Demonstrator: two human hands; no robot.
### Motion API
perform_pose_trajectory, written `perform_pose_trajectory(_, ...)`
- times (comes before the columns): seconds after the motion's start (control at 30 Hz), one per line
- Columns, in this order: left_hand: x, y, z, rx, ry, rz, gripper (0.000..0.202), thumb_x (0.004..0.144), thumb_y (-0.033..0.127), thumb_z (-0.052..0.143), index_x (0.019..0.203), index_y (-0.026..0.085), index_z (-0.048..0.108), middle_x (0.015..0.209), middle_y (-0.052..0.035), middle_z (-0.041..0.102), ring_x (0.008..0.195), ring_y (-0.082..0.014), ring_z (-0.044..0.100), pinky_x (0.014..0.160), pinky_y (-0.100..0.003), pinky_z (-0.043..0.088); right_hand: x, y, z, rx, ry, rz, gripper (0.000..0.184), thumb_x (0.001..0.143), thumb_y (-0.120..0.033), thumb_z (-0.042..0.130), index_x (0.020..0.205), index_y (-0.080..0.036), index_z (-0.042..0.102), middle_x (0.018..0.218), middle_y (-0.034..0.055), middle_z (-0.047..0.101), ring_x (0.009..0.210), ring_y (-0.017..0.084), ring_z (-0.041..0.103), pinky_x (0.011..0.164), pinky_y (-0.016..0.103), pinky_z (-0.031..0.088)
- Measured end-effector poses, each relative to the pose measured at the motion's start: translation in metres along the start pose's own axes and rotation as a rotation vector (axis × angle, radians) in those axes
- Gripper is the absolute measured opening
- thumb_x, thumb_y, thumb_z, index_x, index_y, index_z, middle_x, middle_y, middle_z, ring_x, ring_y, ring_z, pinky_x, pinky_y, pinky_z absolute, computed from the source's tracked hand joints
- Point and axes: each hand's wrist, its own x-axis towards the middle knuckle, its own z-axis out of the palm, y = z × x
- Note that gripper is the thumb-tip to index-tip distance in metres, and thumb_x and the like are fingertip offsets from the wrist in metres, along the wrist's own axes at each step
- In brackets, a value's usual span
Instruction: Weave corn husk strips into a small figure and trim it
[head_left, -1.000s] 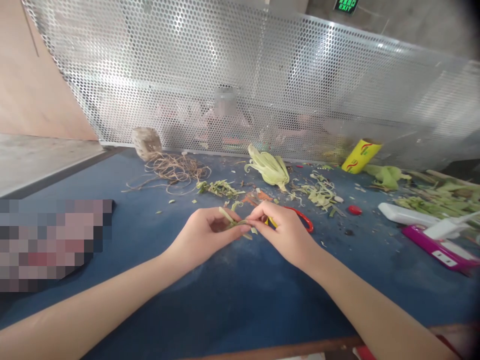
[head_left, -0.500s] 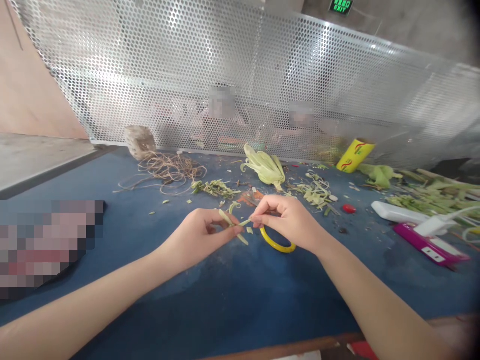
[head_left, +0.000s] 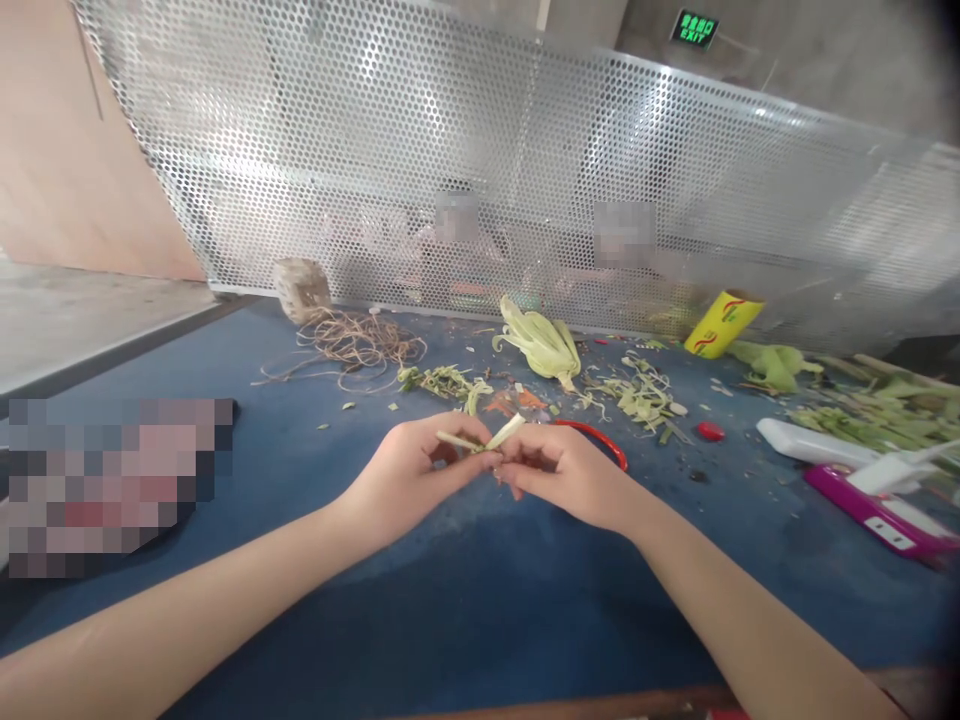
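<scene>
My left hand (head_left: pixel 420 465) pinches a pale green strip of corn husk (head_left: pixel 459 440) between thumb and fingers. Close against it, my right hand (head_left: pixel 574 475) is closed with its fingertips at the same knot of strips; another pale strip (head_left: pixel 506 431) sticks up between the hands. The exact crossing of the strips is hidden by my fingers. Behind my right hand a red loop handle (head_left: pixel 606 440) shows on the blue table, the rest of it covered. Beyond the hands lies a leafy corn husk (head_left: pixel 541 342), flanked by shredded green scraps (head_left: pixel 442 382) and more curled shreds (head_left: pixel 641 395).
A tangle of brown twine (head_left: pixel 360 345) lies by a whitish, rough cylinder (head_left: pixel 301 288). To the right are a yellow tube (head_left: pixel 724 322), a red bit (head_left: pixel 709 431), a purple power strip (head_left: pixel 874 515) with a white plug, and heaped green stalks (head_left: pixel 892 410). A perforated metal screen (head_left: pixel 480 130) borders the back.
My hands have come together, the right one moving in to the left. The strips now cross at my fingertips. A yellow loop handle is hidden now, and a red one shows.
</scene>
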Motion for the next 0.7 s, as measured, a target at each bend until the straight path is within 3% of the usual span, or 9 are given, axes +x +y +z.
perform_pose_trajectory(0.17,0.003,0.009,-0.004,-0.006,-0.063,-0.029,0.011,0.077,0.026,0.057,0.077,0.016,0.061,0.069,0.0004,0.061,0.064,-0.0119,0.054,0.058,-0.021,0.042,-0.002,-0.001,-0.009,-0.095,-0.041,-0.005,0.018,0.081,-0.03,0.053,0.068,-0.018,0.05,0.061,-0.0035,0.051,0.056,0.008,0.046,0.054,0.02,0.037)
perform_pose_trajectory(0.33,0.007,0.01,-0.007,-0.023,-0.012,-0.054,0.012,0.075,0.026,0.06,0.069,0.016,0.06,0.06,0.0032,0.057,0.05,-0.0073,0.045,0.047,-0.018,0.036,-0.001,-0.001,-0.014,-0.098,-0.031,0.007,0.016,0.081,-0.027,0.054,0.069,-0.018,0.05,0.061,-0.0036,0.05,0.055,0.008,0.046,0.055,0.02,0.038)
perform_pose_trajectory(0.43,0.009,0.008,-0.007,-0.109,-0.072,-0.102,0.013,0.076,0.028,0.059,0.08,0.016,0.058,0.062,0.0024,0.06,0.046,-0.0068,0.043,0.044,-0.018,0.035,0.001,0.0,-0.014,-0.03,-0.027,0.033,0.014,0.081,-0.026,0.054,0.071,-0.017,0.053,0.06,-0.0025,0.054,0.057,0.009,0.05,0.057,0.021,0.04)
perform_pose_trajectory(0.53,0.008,0.007,-0.006,-0.253,-0.129,-0.106,0.017,0.083,0.029,0.05,0.096,0.019,0.046,0.066,0.001,0.065,0.046,-0.0081,0.046,0.045,-0.02,0.037,0.002,0.001,-0.015,0.08,0.013,0.033,0.011,0.084,-0.027,0.05,0.083,-0.017,0.053,0.071,0.0004,0.058,0.062,0.01,0.054,0.06,0.022,0.044)
perform_pose_trajectory(0.7,0.001,0.01,0.0,-0.326,-0.126,-0.046,0.011,0.09,0.03,0.034,0.083,0.022,0.03,0.066,-0.0003,0.066,0.059,-0.012,0.056,0.053,-0.023,0.042,0.002,0.001,-0.001,0.198,0.07,-0.072,0.029,0.081,-0.03,0.056,0.107,-0.022,0.046,0.086,0.0017,0.059,0.071,0.012,0.058,0.067,0.025,0.046)
